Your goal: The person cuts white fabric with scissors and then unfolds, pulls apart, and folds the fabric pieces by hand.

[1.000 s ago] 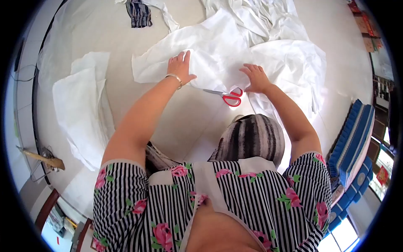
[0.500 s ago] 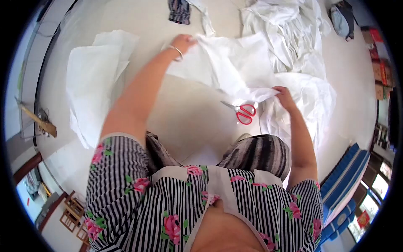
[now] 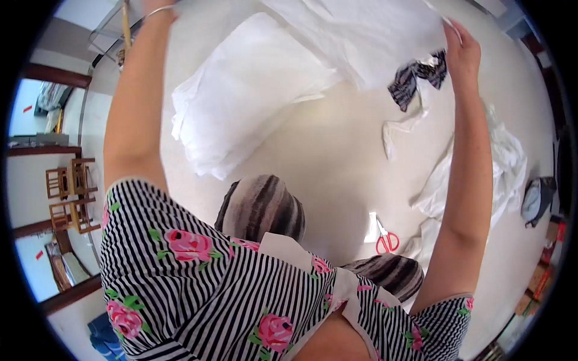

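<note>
My right hand, at the upper right, is closed on the edge of a white cloth. That cloth spreads out along the top of the view, raised in part over the floor. At the top left my left hand is blurred and cut off by the frame, so its fingers are hidden. Below the raised cloth lies a stack of flat white cloth. Scissors with red handles rest on the floor near my knee, apart from both hands.
A dark patterned piece of fabric with a white strip lies under my right forearm. Crumpled white cloth is heaped at the right, with a grey and black bag beyond it. Wooden chairs stand at the left.
My view has turned left. Both hands have moved up and outward, spreading the white cloth over toward the flat stack. The scissors stay on the floor.
</note>
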`<action>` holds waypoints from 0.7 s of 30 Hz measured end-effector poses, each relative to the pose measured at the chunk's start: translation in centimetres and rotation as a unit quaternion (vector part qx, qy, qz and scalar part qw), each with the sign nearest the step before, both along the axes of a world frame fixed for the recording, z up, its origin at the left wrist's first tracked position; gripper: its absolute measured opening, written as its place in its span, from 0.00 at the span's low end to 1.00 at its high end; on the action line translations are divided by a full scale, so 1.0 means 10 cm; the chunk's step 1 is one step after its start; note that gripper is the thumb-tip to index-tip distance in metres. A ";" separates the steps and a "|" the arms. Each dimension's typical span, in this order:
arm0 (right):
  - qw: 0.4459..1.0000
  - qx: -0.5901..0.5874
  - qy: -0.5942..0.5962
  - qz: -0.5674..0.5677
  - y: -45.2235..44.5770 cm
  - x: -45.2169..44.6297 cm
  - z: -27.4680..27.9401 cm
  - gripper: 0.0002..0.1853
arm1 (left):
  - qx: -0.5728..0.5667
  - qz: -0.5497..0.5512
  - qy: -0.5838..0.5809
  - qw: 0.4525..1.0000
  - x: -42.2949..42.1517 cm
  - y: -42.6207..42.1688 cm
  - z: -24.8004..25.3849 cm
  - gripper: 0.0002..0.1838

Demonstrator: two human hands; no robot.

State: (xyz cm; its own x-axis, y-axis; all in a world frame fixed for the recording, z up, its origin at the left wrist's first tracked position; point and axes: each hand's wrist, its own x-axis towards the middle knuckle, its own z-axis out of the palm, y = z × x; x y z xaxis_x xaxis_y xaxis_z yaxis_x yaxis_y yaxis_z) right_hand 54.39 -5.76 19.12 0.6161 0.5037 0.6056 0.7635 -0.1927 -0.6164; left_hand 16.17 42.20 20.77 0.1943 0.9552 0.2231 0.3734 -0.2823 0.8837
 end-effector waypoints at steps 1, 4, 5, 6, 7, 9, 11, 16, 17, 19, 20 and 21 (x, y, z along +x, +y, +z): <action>0.992 0.033 0.114 0.038 0.29 -0.33 0.26 0.14 | 0.056 -0.039 -0.315 0.947 -0.40 -0.37 0.31 0.13; 0.963 0.138 -0.210 0.099 0.96 -0.59 0.32 0.15 | 0.161 0.014 -0.321 0.933 -1.45 -1.05 0.64 0.16; 0.974 0.107 -0.149 0.134 1.07 -0.76 0.24 0.11 | 0.163 0.073 -0.277 0.944 -1.70 -1.23 0.54 0.18; 0.981 0.071 -0.076 0.166 0.90 -0.89 -0.14 0.11 | 0.159 0.094 -0.223 0.957 -1.94 -1.57 0.12 0.17; 0.978 0.028 -0.095 0.186 1.02 -0.96 -0.29 0.13 | 0.065 0.140 -0.166 0.974 -2.12 -1.78 -0.03 0.15; 0.971 -0.065 -0.109 0.201 1.24 -1.12 -0.57 0.16 | 0.039 0.116 -0.094 0.988 -2.62 -1.94 -0.63 0.15; 0.963 -0.167 -0.096 0.190 1.32 -1.28 -0.87 0.18 | 0.037 0.108 0.047 0.992 -2.89 -2.18 -1.10 0.22; 0.921 -0.361 -0.048 0.141 1.16 -1.41 -1.47 0.19 | -0.038 0.053 0.130 0.989 -3.02 -2.80 -2.07 0.31; 0.910 -0.390 -0.049 0.131 1.14 -1.42 -1.59 0.19 | -0.051 0.041 0.142 0.988 -2.99 -2.91 -2.13 0.31; 0.888 -0.441 -0.047 0.119 1.04 -1.44 -1.77 0.18 | -0.086 0.013 0.212 0.973 -3.02 -3.09 -2.26 0.30; 0.879 -0.461 -0.049 0.115 0.89 -1.37 -1.88 0.18 | -0.084 -0.018 0.225 0.970 -2.95 -3.25 -2.34 0.29; 0.868 -0.482 -0.050 0.111 0.79 -1.34 -1.94 0.18 | -0.085 -0.049 0.238 0.966 -2.92 -3.34 -2.35 0.27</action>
State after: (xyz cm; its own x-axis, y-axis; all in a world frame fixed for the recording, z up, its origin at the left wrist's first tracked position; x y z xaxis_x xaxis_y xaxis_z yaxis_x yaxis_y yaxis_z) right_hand 41.03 2.18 -0.23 0.4079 0.9053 -0.1185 0.8881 -0.4235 -0.1785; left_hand -13.05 8.78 -2.73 0.3283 0.9418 -0.0717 0.7280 -0.2040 0.6545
